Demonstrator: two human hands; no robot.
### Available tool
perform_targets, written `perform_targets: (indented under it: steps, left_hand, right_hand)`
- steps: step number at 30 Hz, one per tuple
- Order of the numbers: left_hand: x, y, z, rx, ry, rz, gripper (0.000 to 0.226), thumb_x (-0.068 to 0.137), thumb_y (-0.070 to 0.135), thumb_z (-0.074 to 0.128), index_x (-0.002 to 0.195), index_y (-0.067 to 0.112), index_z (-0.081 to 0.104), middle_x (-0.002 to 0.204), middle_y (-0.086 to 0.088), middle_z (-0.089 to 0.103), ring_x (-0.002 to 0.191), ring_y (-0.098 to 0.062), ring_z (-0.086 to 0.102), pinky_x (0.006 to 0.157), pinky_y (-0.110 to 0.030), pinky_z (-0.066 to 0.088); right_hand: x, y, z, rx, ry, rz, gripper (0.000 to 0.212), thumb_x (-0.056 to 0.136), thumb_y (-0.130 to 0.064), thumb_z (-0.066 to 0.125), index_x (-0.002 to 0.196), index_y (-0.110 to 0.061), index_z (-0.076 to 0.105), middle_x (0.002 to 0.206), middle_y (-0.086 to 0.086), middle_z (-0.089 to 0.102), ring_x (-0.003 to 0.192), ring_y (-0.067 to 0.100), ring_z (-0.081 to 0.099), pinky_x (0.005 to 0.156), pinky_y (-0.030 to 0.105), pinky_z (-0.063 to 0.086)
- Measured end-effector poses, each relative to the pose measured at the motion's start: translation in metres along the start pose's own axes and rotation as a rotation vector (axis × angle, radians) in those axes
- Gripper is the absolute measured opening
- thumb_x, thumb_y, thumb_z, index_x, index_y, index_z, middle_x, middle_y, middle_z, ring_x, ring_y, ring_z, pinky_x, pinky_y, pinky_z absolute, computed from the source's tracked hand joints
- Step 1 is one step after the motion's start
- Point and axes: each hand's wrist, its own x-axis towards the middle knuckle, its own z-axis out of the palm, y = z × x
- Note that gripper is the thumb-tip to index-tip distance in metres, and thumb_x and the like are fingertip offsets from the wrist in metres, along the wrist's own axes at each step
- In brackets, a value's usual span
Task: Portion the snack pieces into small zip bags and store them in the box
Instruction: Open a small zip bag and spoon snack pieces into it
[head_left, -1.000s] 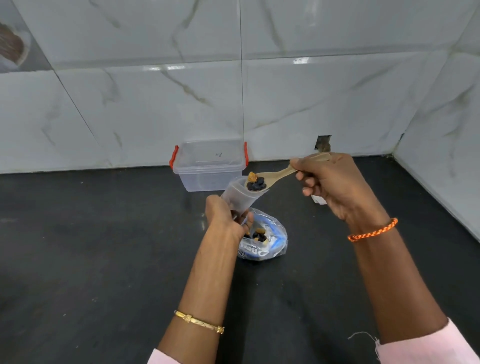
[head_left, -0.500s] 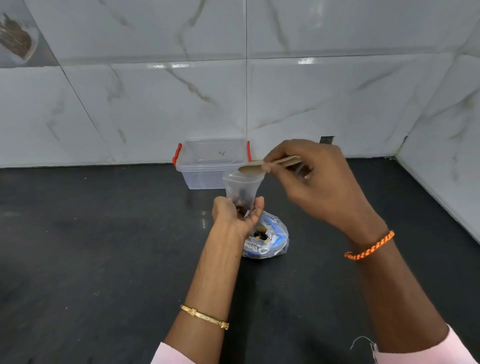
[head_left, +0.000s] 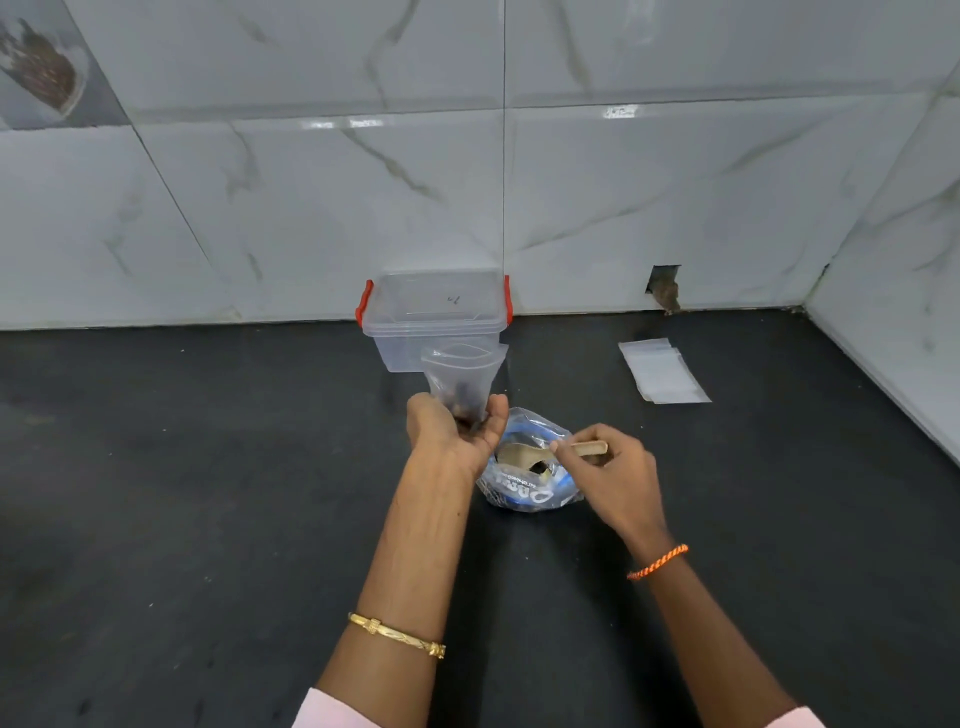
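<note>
Small clear thin-plastic zip bag, glossy, soft-walled. Pale wooden spoon, matt, smooth. Blue-and-clear printed plastic snack bag, crinkled, shiny. Clear rectangular hard-plastic box with red plastic clips and lid on, smooth, semi-gloss. Flat clear plastic zip bags, slick. Black counter, matt, faintly speckled, stone-like. White marble-veined wall tiles, glossy, reflective. Gold metal bangle, polished. Orange braided cord bracelet, matt. Pink cloth sleeves, soft.

Box behind snack packet; spare bags lie right.
</note>
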Motion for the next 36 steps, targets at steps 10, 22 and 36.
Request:
perform_targets:
  steps: [10,22,36]
  left_hand:
    - [-0.007,-0.014,0.021,0.037,-0.136,-0.179,0.031,0.096,0.025,0.036,0.083,0.004,0.055,0.076,-0.012,0.053,0.062,-0.021,0.053,0.049,-0.032,0.056]
    - [0.003,0.006,0.007,0.857,-0.477,0.465,0.05,0.077,0.034,0.071,0.122,0.018,0.056,0.116,0.003,0.063,0.101,-0.005,0.061,0.077,-0.016,0.05]
    - [0.041,0.006,0.008,1.055,-0.599,0.498,0.013,0.078,0.011,0.073,0.091,0.01,0.073,0.092,-0.013,0.074,0.091,-0.028,0.07,0.082,-0.032,0.057]
  right_hand:
    - [0.028,-0.099,-0.028,0.295,-0.369,-0.389,0.043,0.076,-0.016,0.076,0.116,-0.019,0.063,0.118,-0.003,0.064,0.112,0.007,0.058,0.092,0.024,0.05]
    - [0.064,-0.087,-0.05,0.427,-0.15,-0.41,0.011,0.076,0.0,0.072,0.082,-0.009,0.072,0.069,-0.012,0.072,0.071,0.003,0.066,0.066,0.017,0.053]
    - [0.078,-0.076,-0.045,0.48,-0.11,-0.303,0.011,0.074,-0.002,0.074,0.081,-0.011,0.072,0.075,-0.007,0.072,0.075,0.006,0.068,0.07,0.019,0.056]
